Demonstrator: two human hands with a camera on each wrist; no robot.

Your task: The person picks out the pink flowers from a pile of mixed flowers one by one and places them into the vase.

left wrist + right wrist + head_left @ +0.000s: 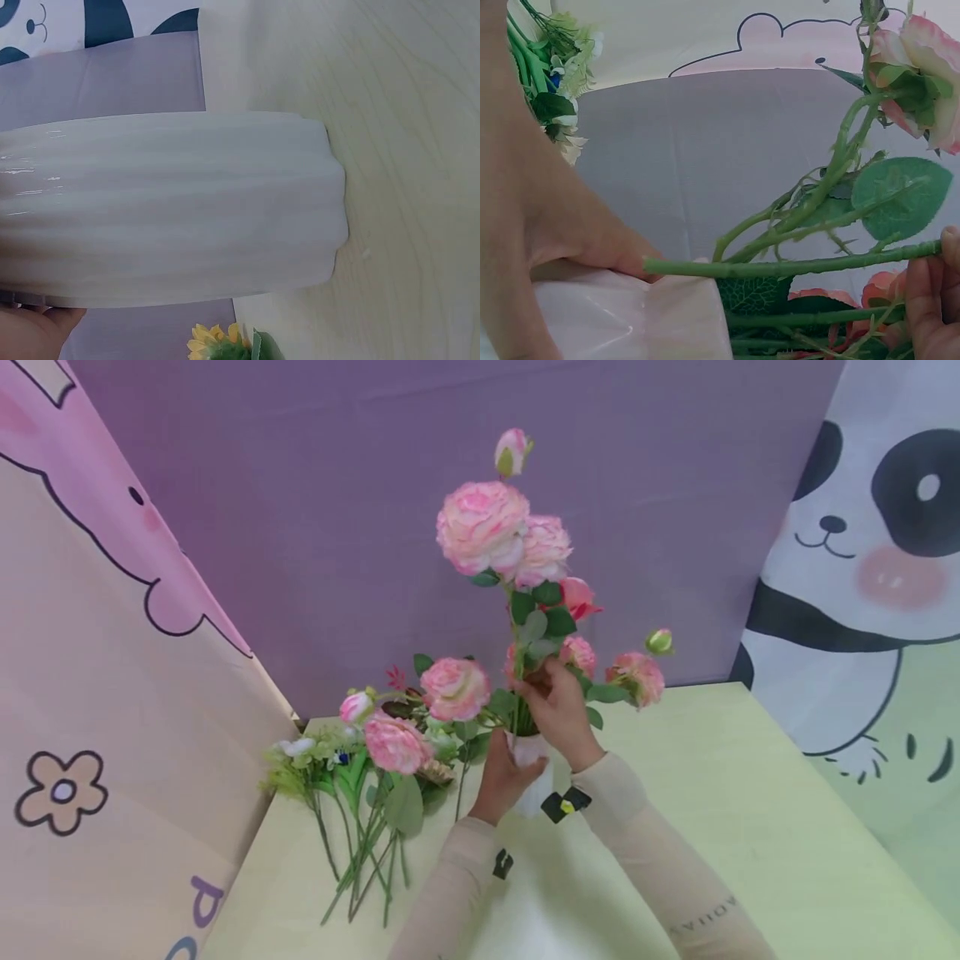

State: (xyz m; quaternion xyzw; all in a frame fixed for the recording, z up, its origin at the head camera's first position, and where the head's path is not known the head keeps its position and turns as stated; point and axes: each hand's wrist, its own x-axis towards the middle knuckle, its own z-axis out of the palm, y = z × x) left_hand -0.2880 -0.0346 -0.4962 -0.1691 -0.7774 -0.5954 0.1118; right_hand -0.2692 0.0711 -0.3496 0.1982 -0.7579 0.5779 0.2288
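Note:
My left hand (506, 777) grips the white, fluted vase (534, 793) near its neck, thumb and fingers spread around it. In the left wrist view the vase (172, 210) fills the middle, its wavy foot at the light tabletop. With my right hand (564, 706) I pinch the green stem (817, 264) of an artificial pink peony (482, 522) above the vase mouth. The stem's cut end overlaps the vase rim in the right wrist view. Other pink peonies (455, 689) and a coral-red bloom (577, 597) stand around the mouth, their stems partly hidden by my fingers.
On the table (705, 810), left of the vase, lies a pile of loose artificial flowers with green stems (360, 860) and white-green blooms (300, 756). A purple backdrop (337, 527) rises behind. Printed panels stand at both sides, the right one showing a panda (840, 610).

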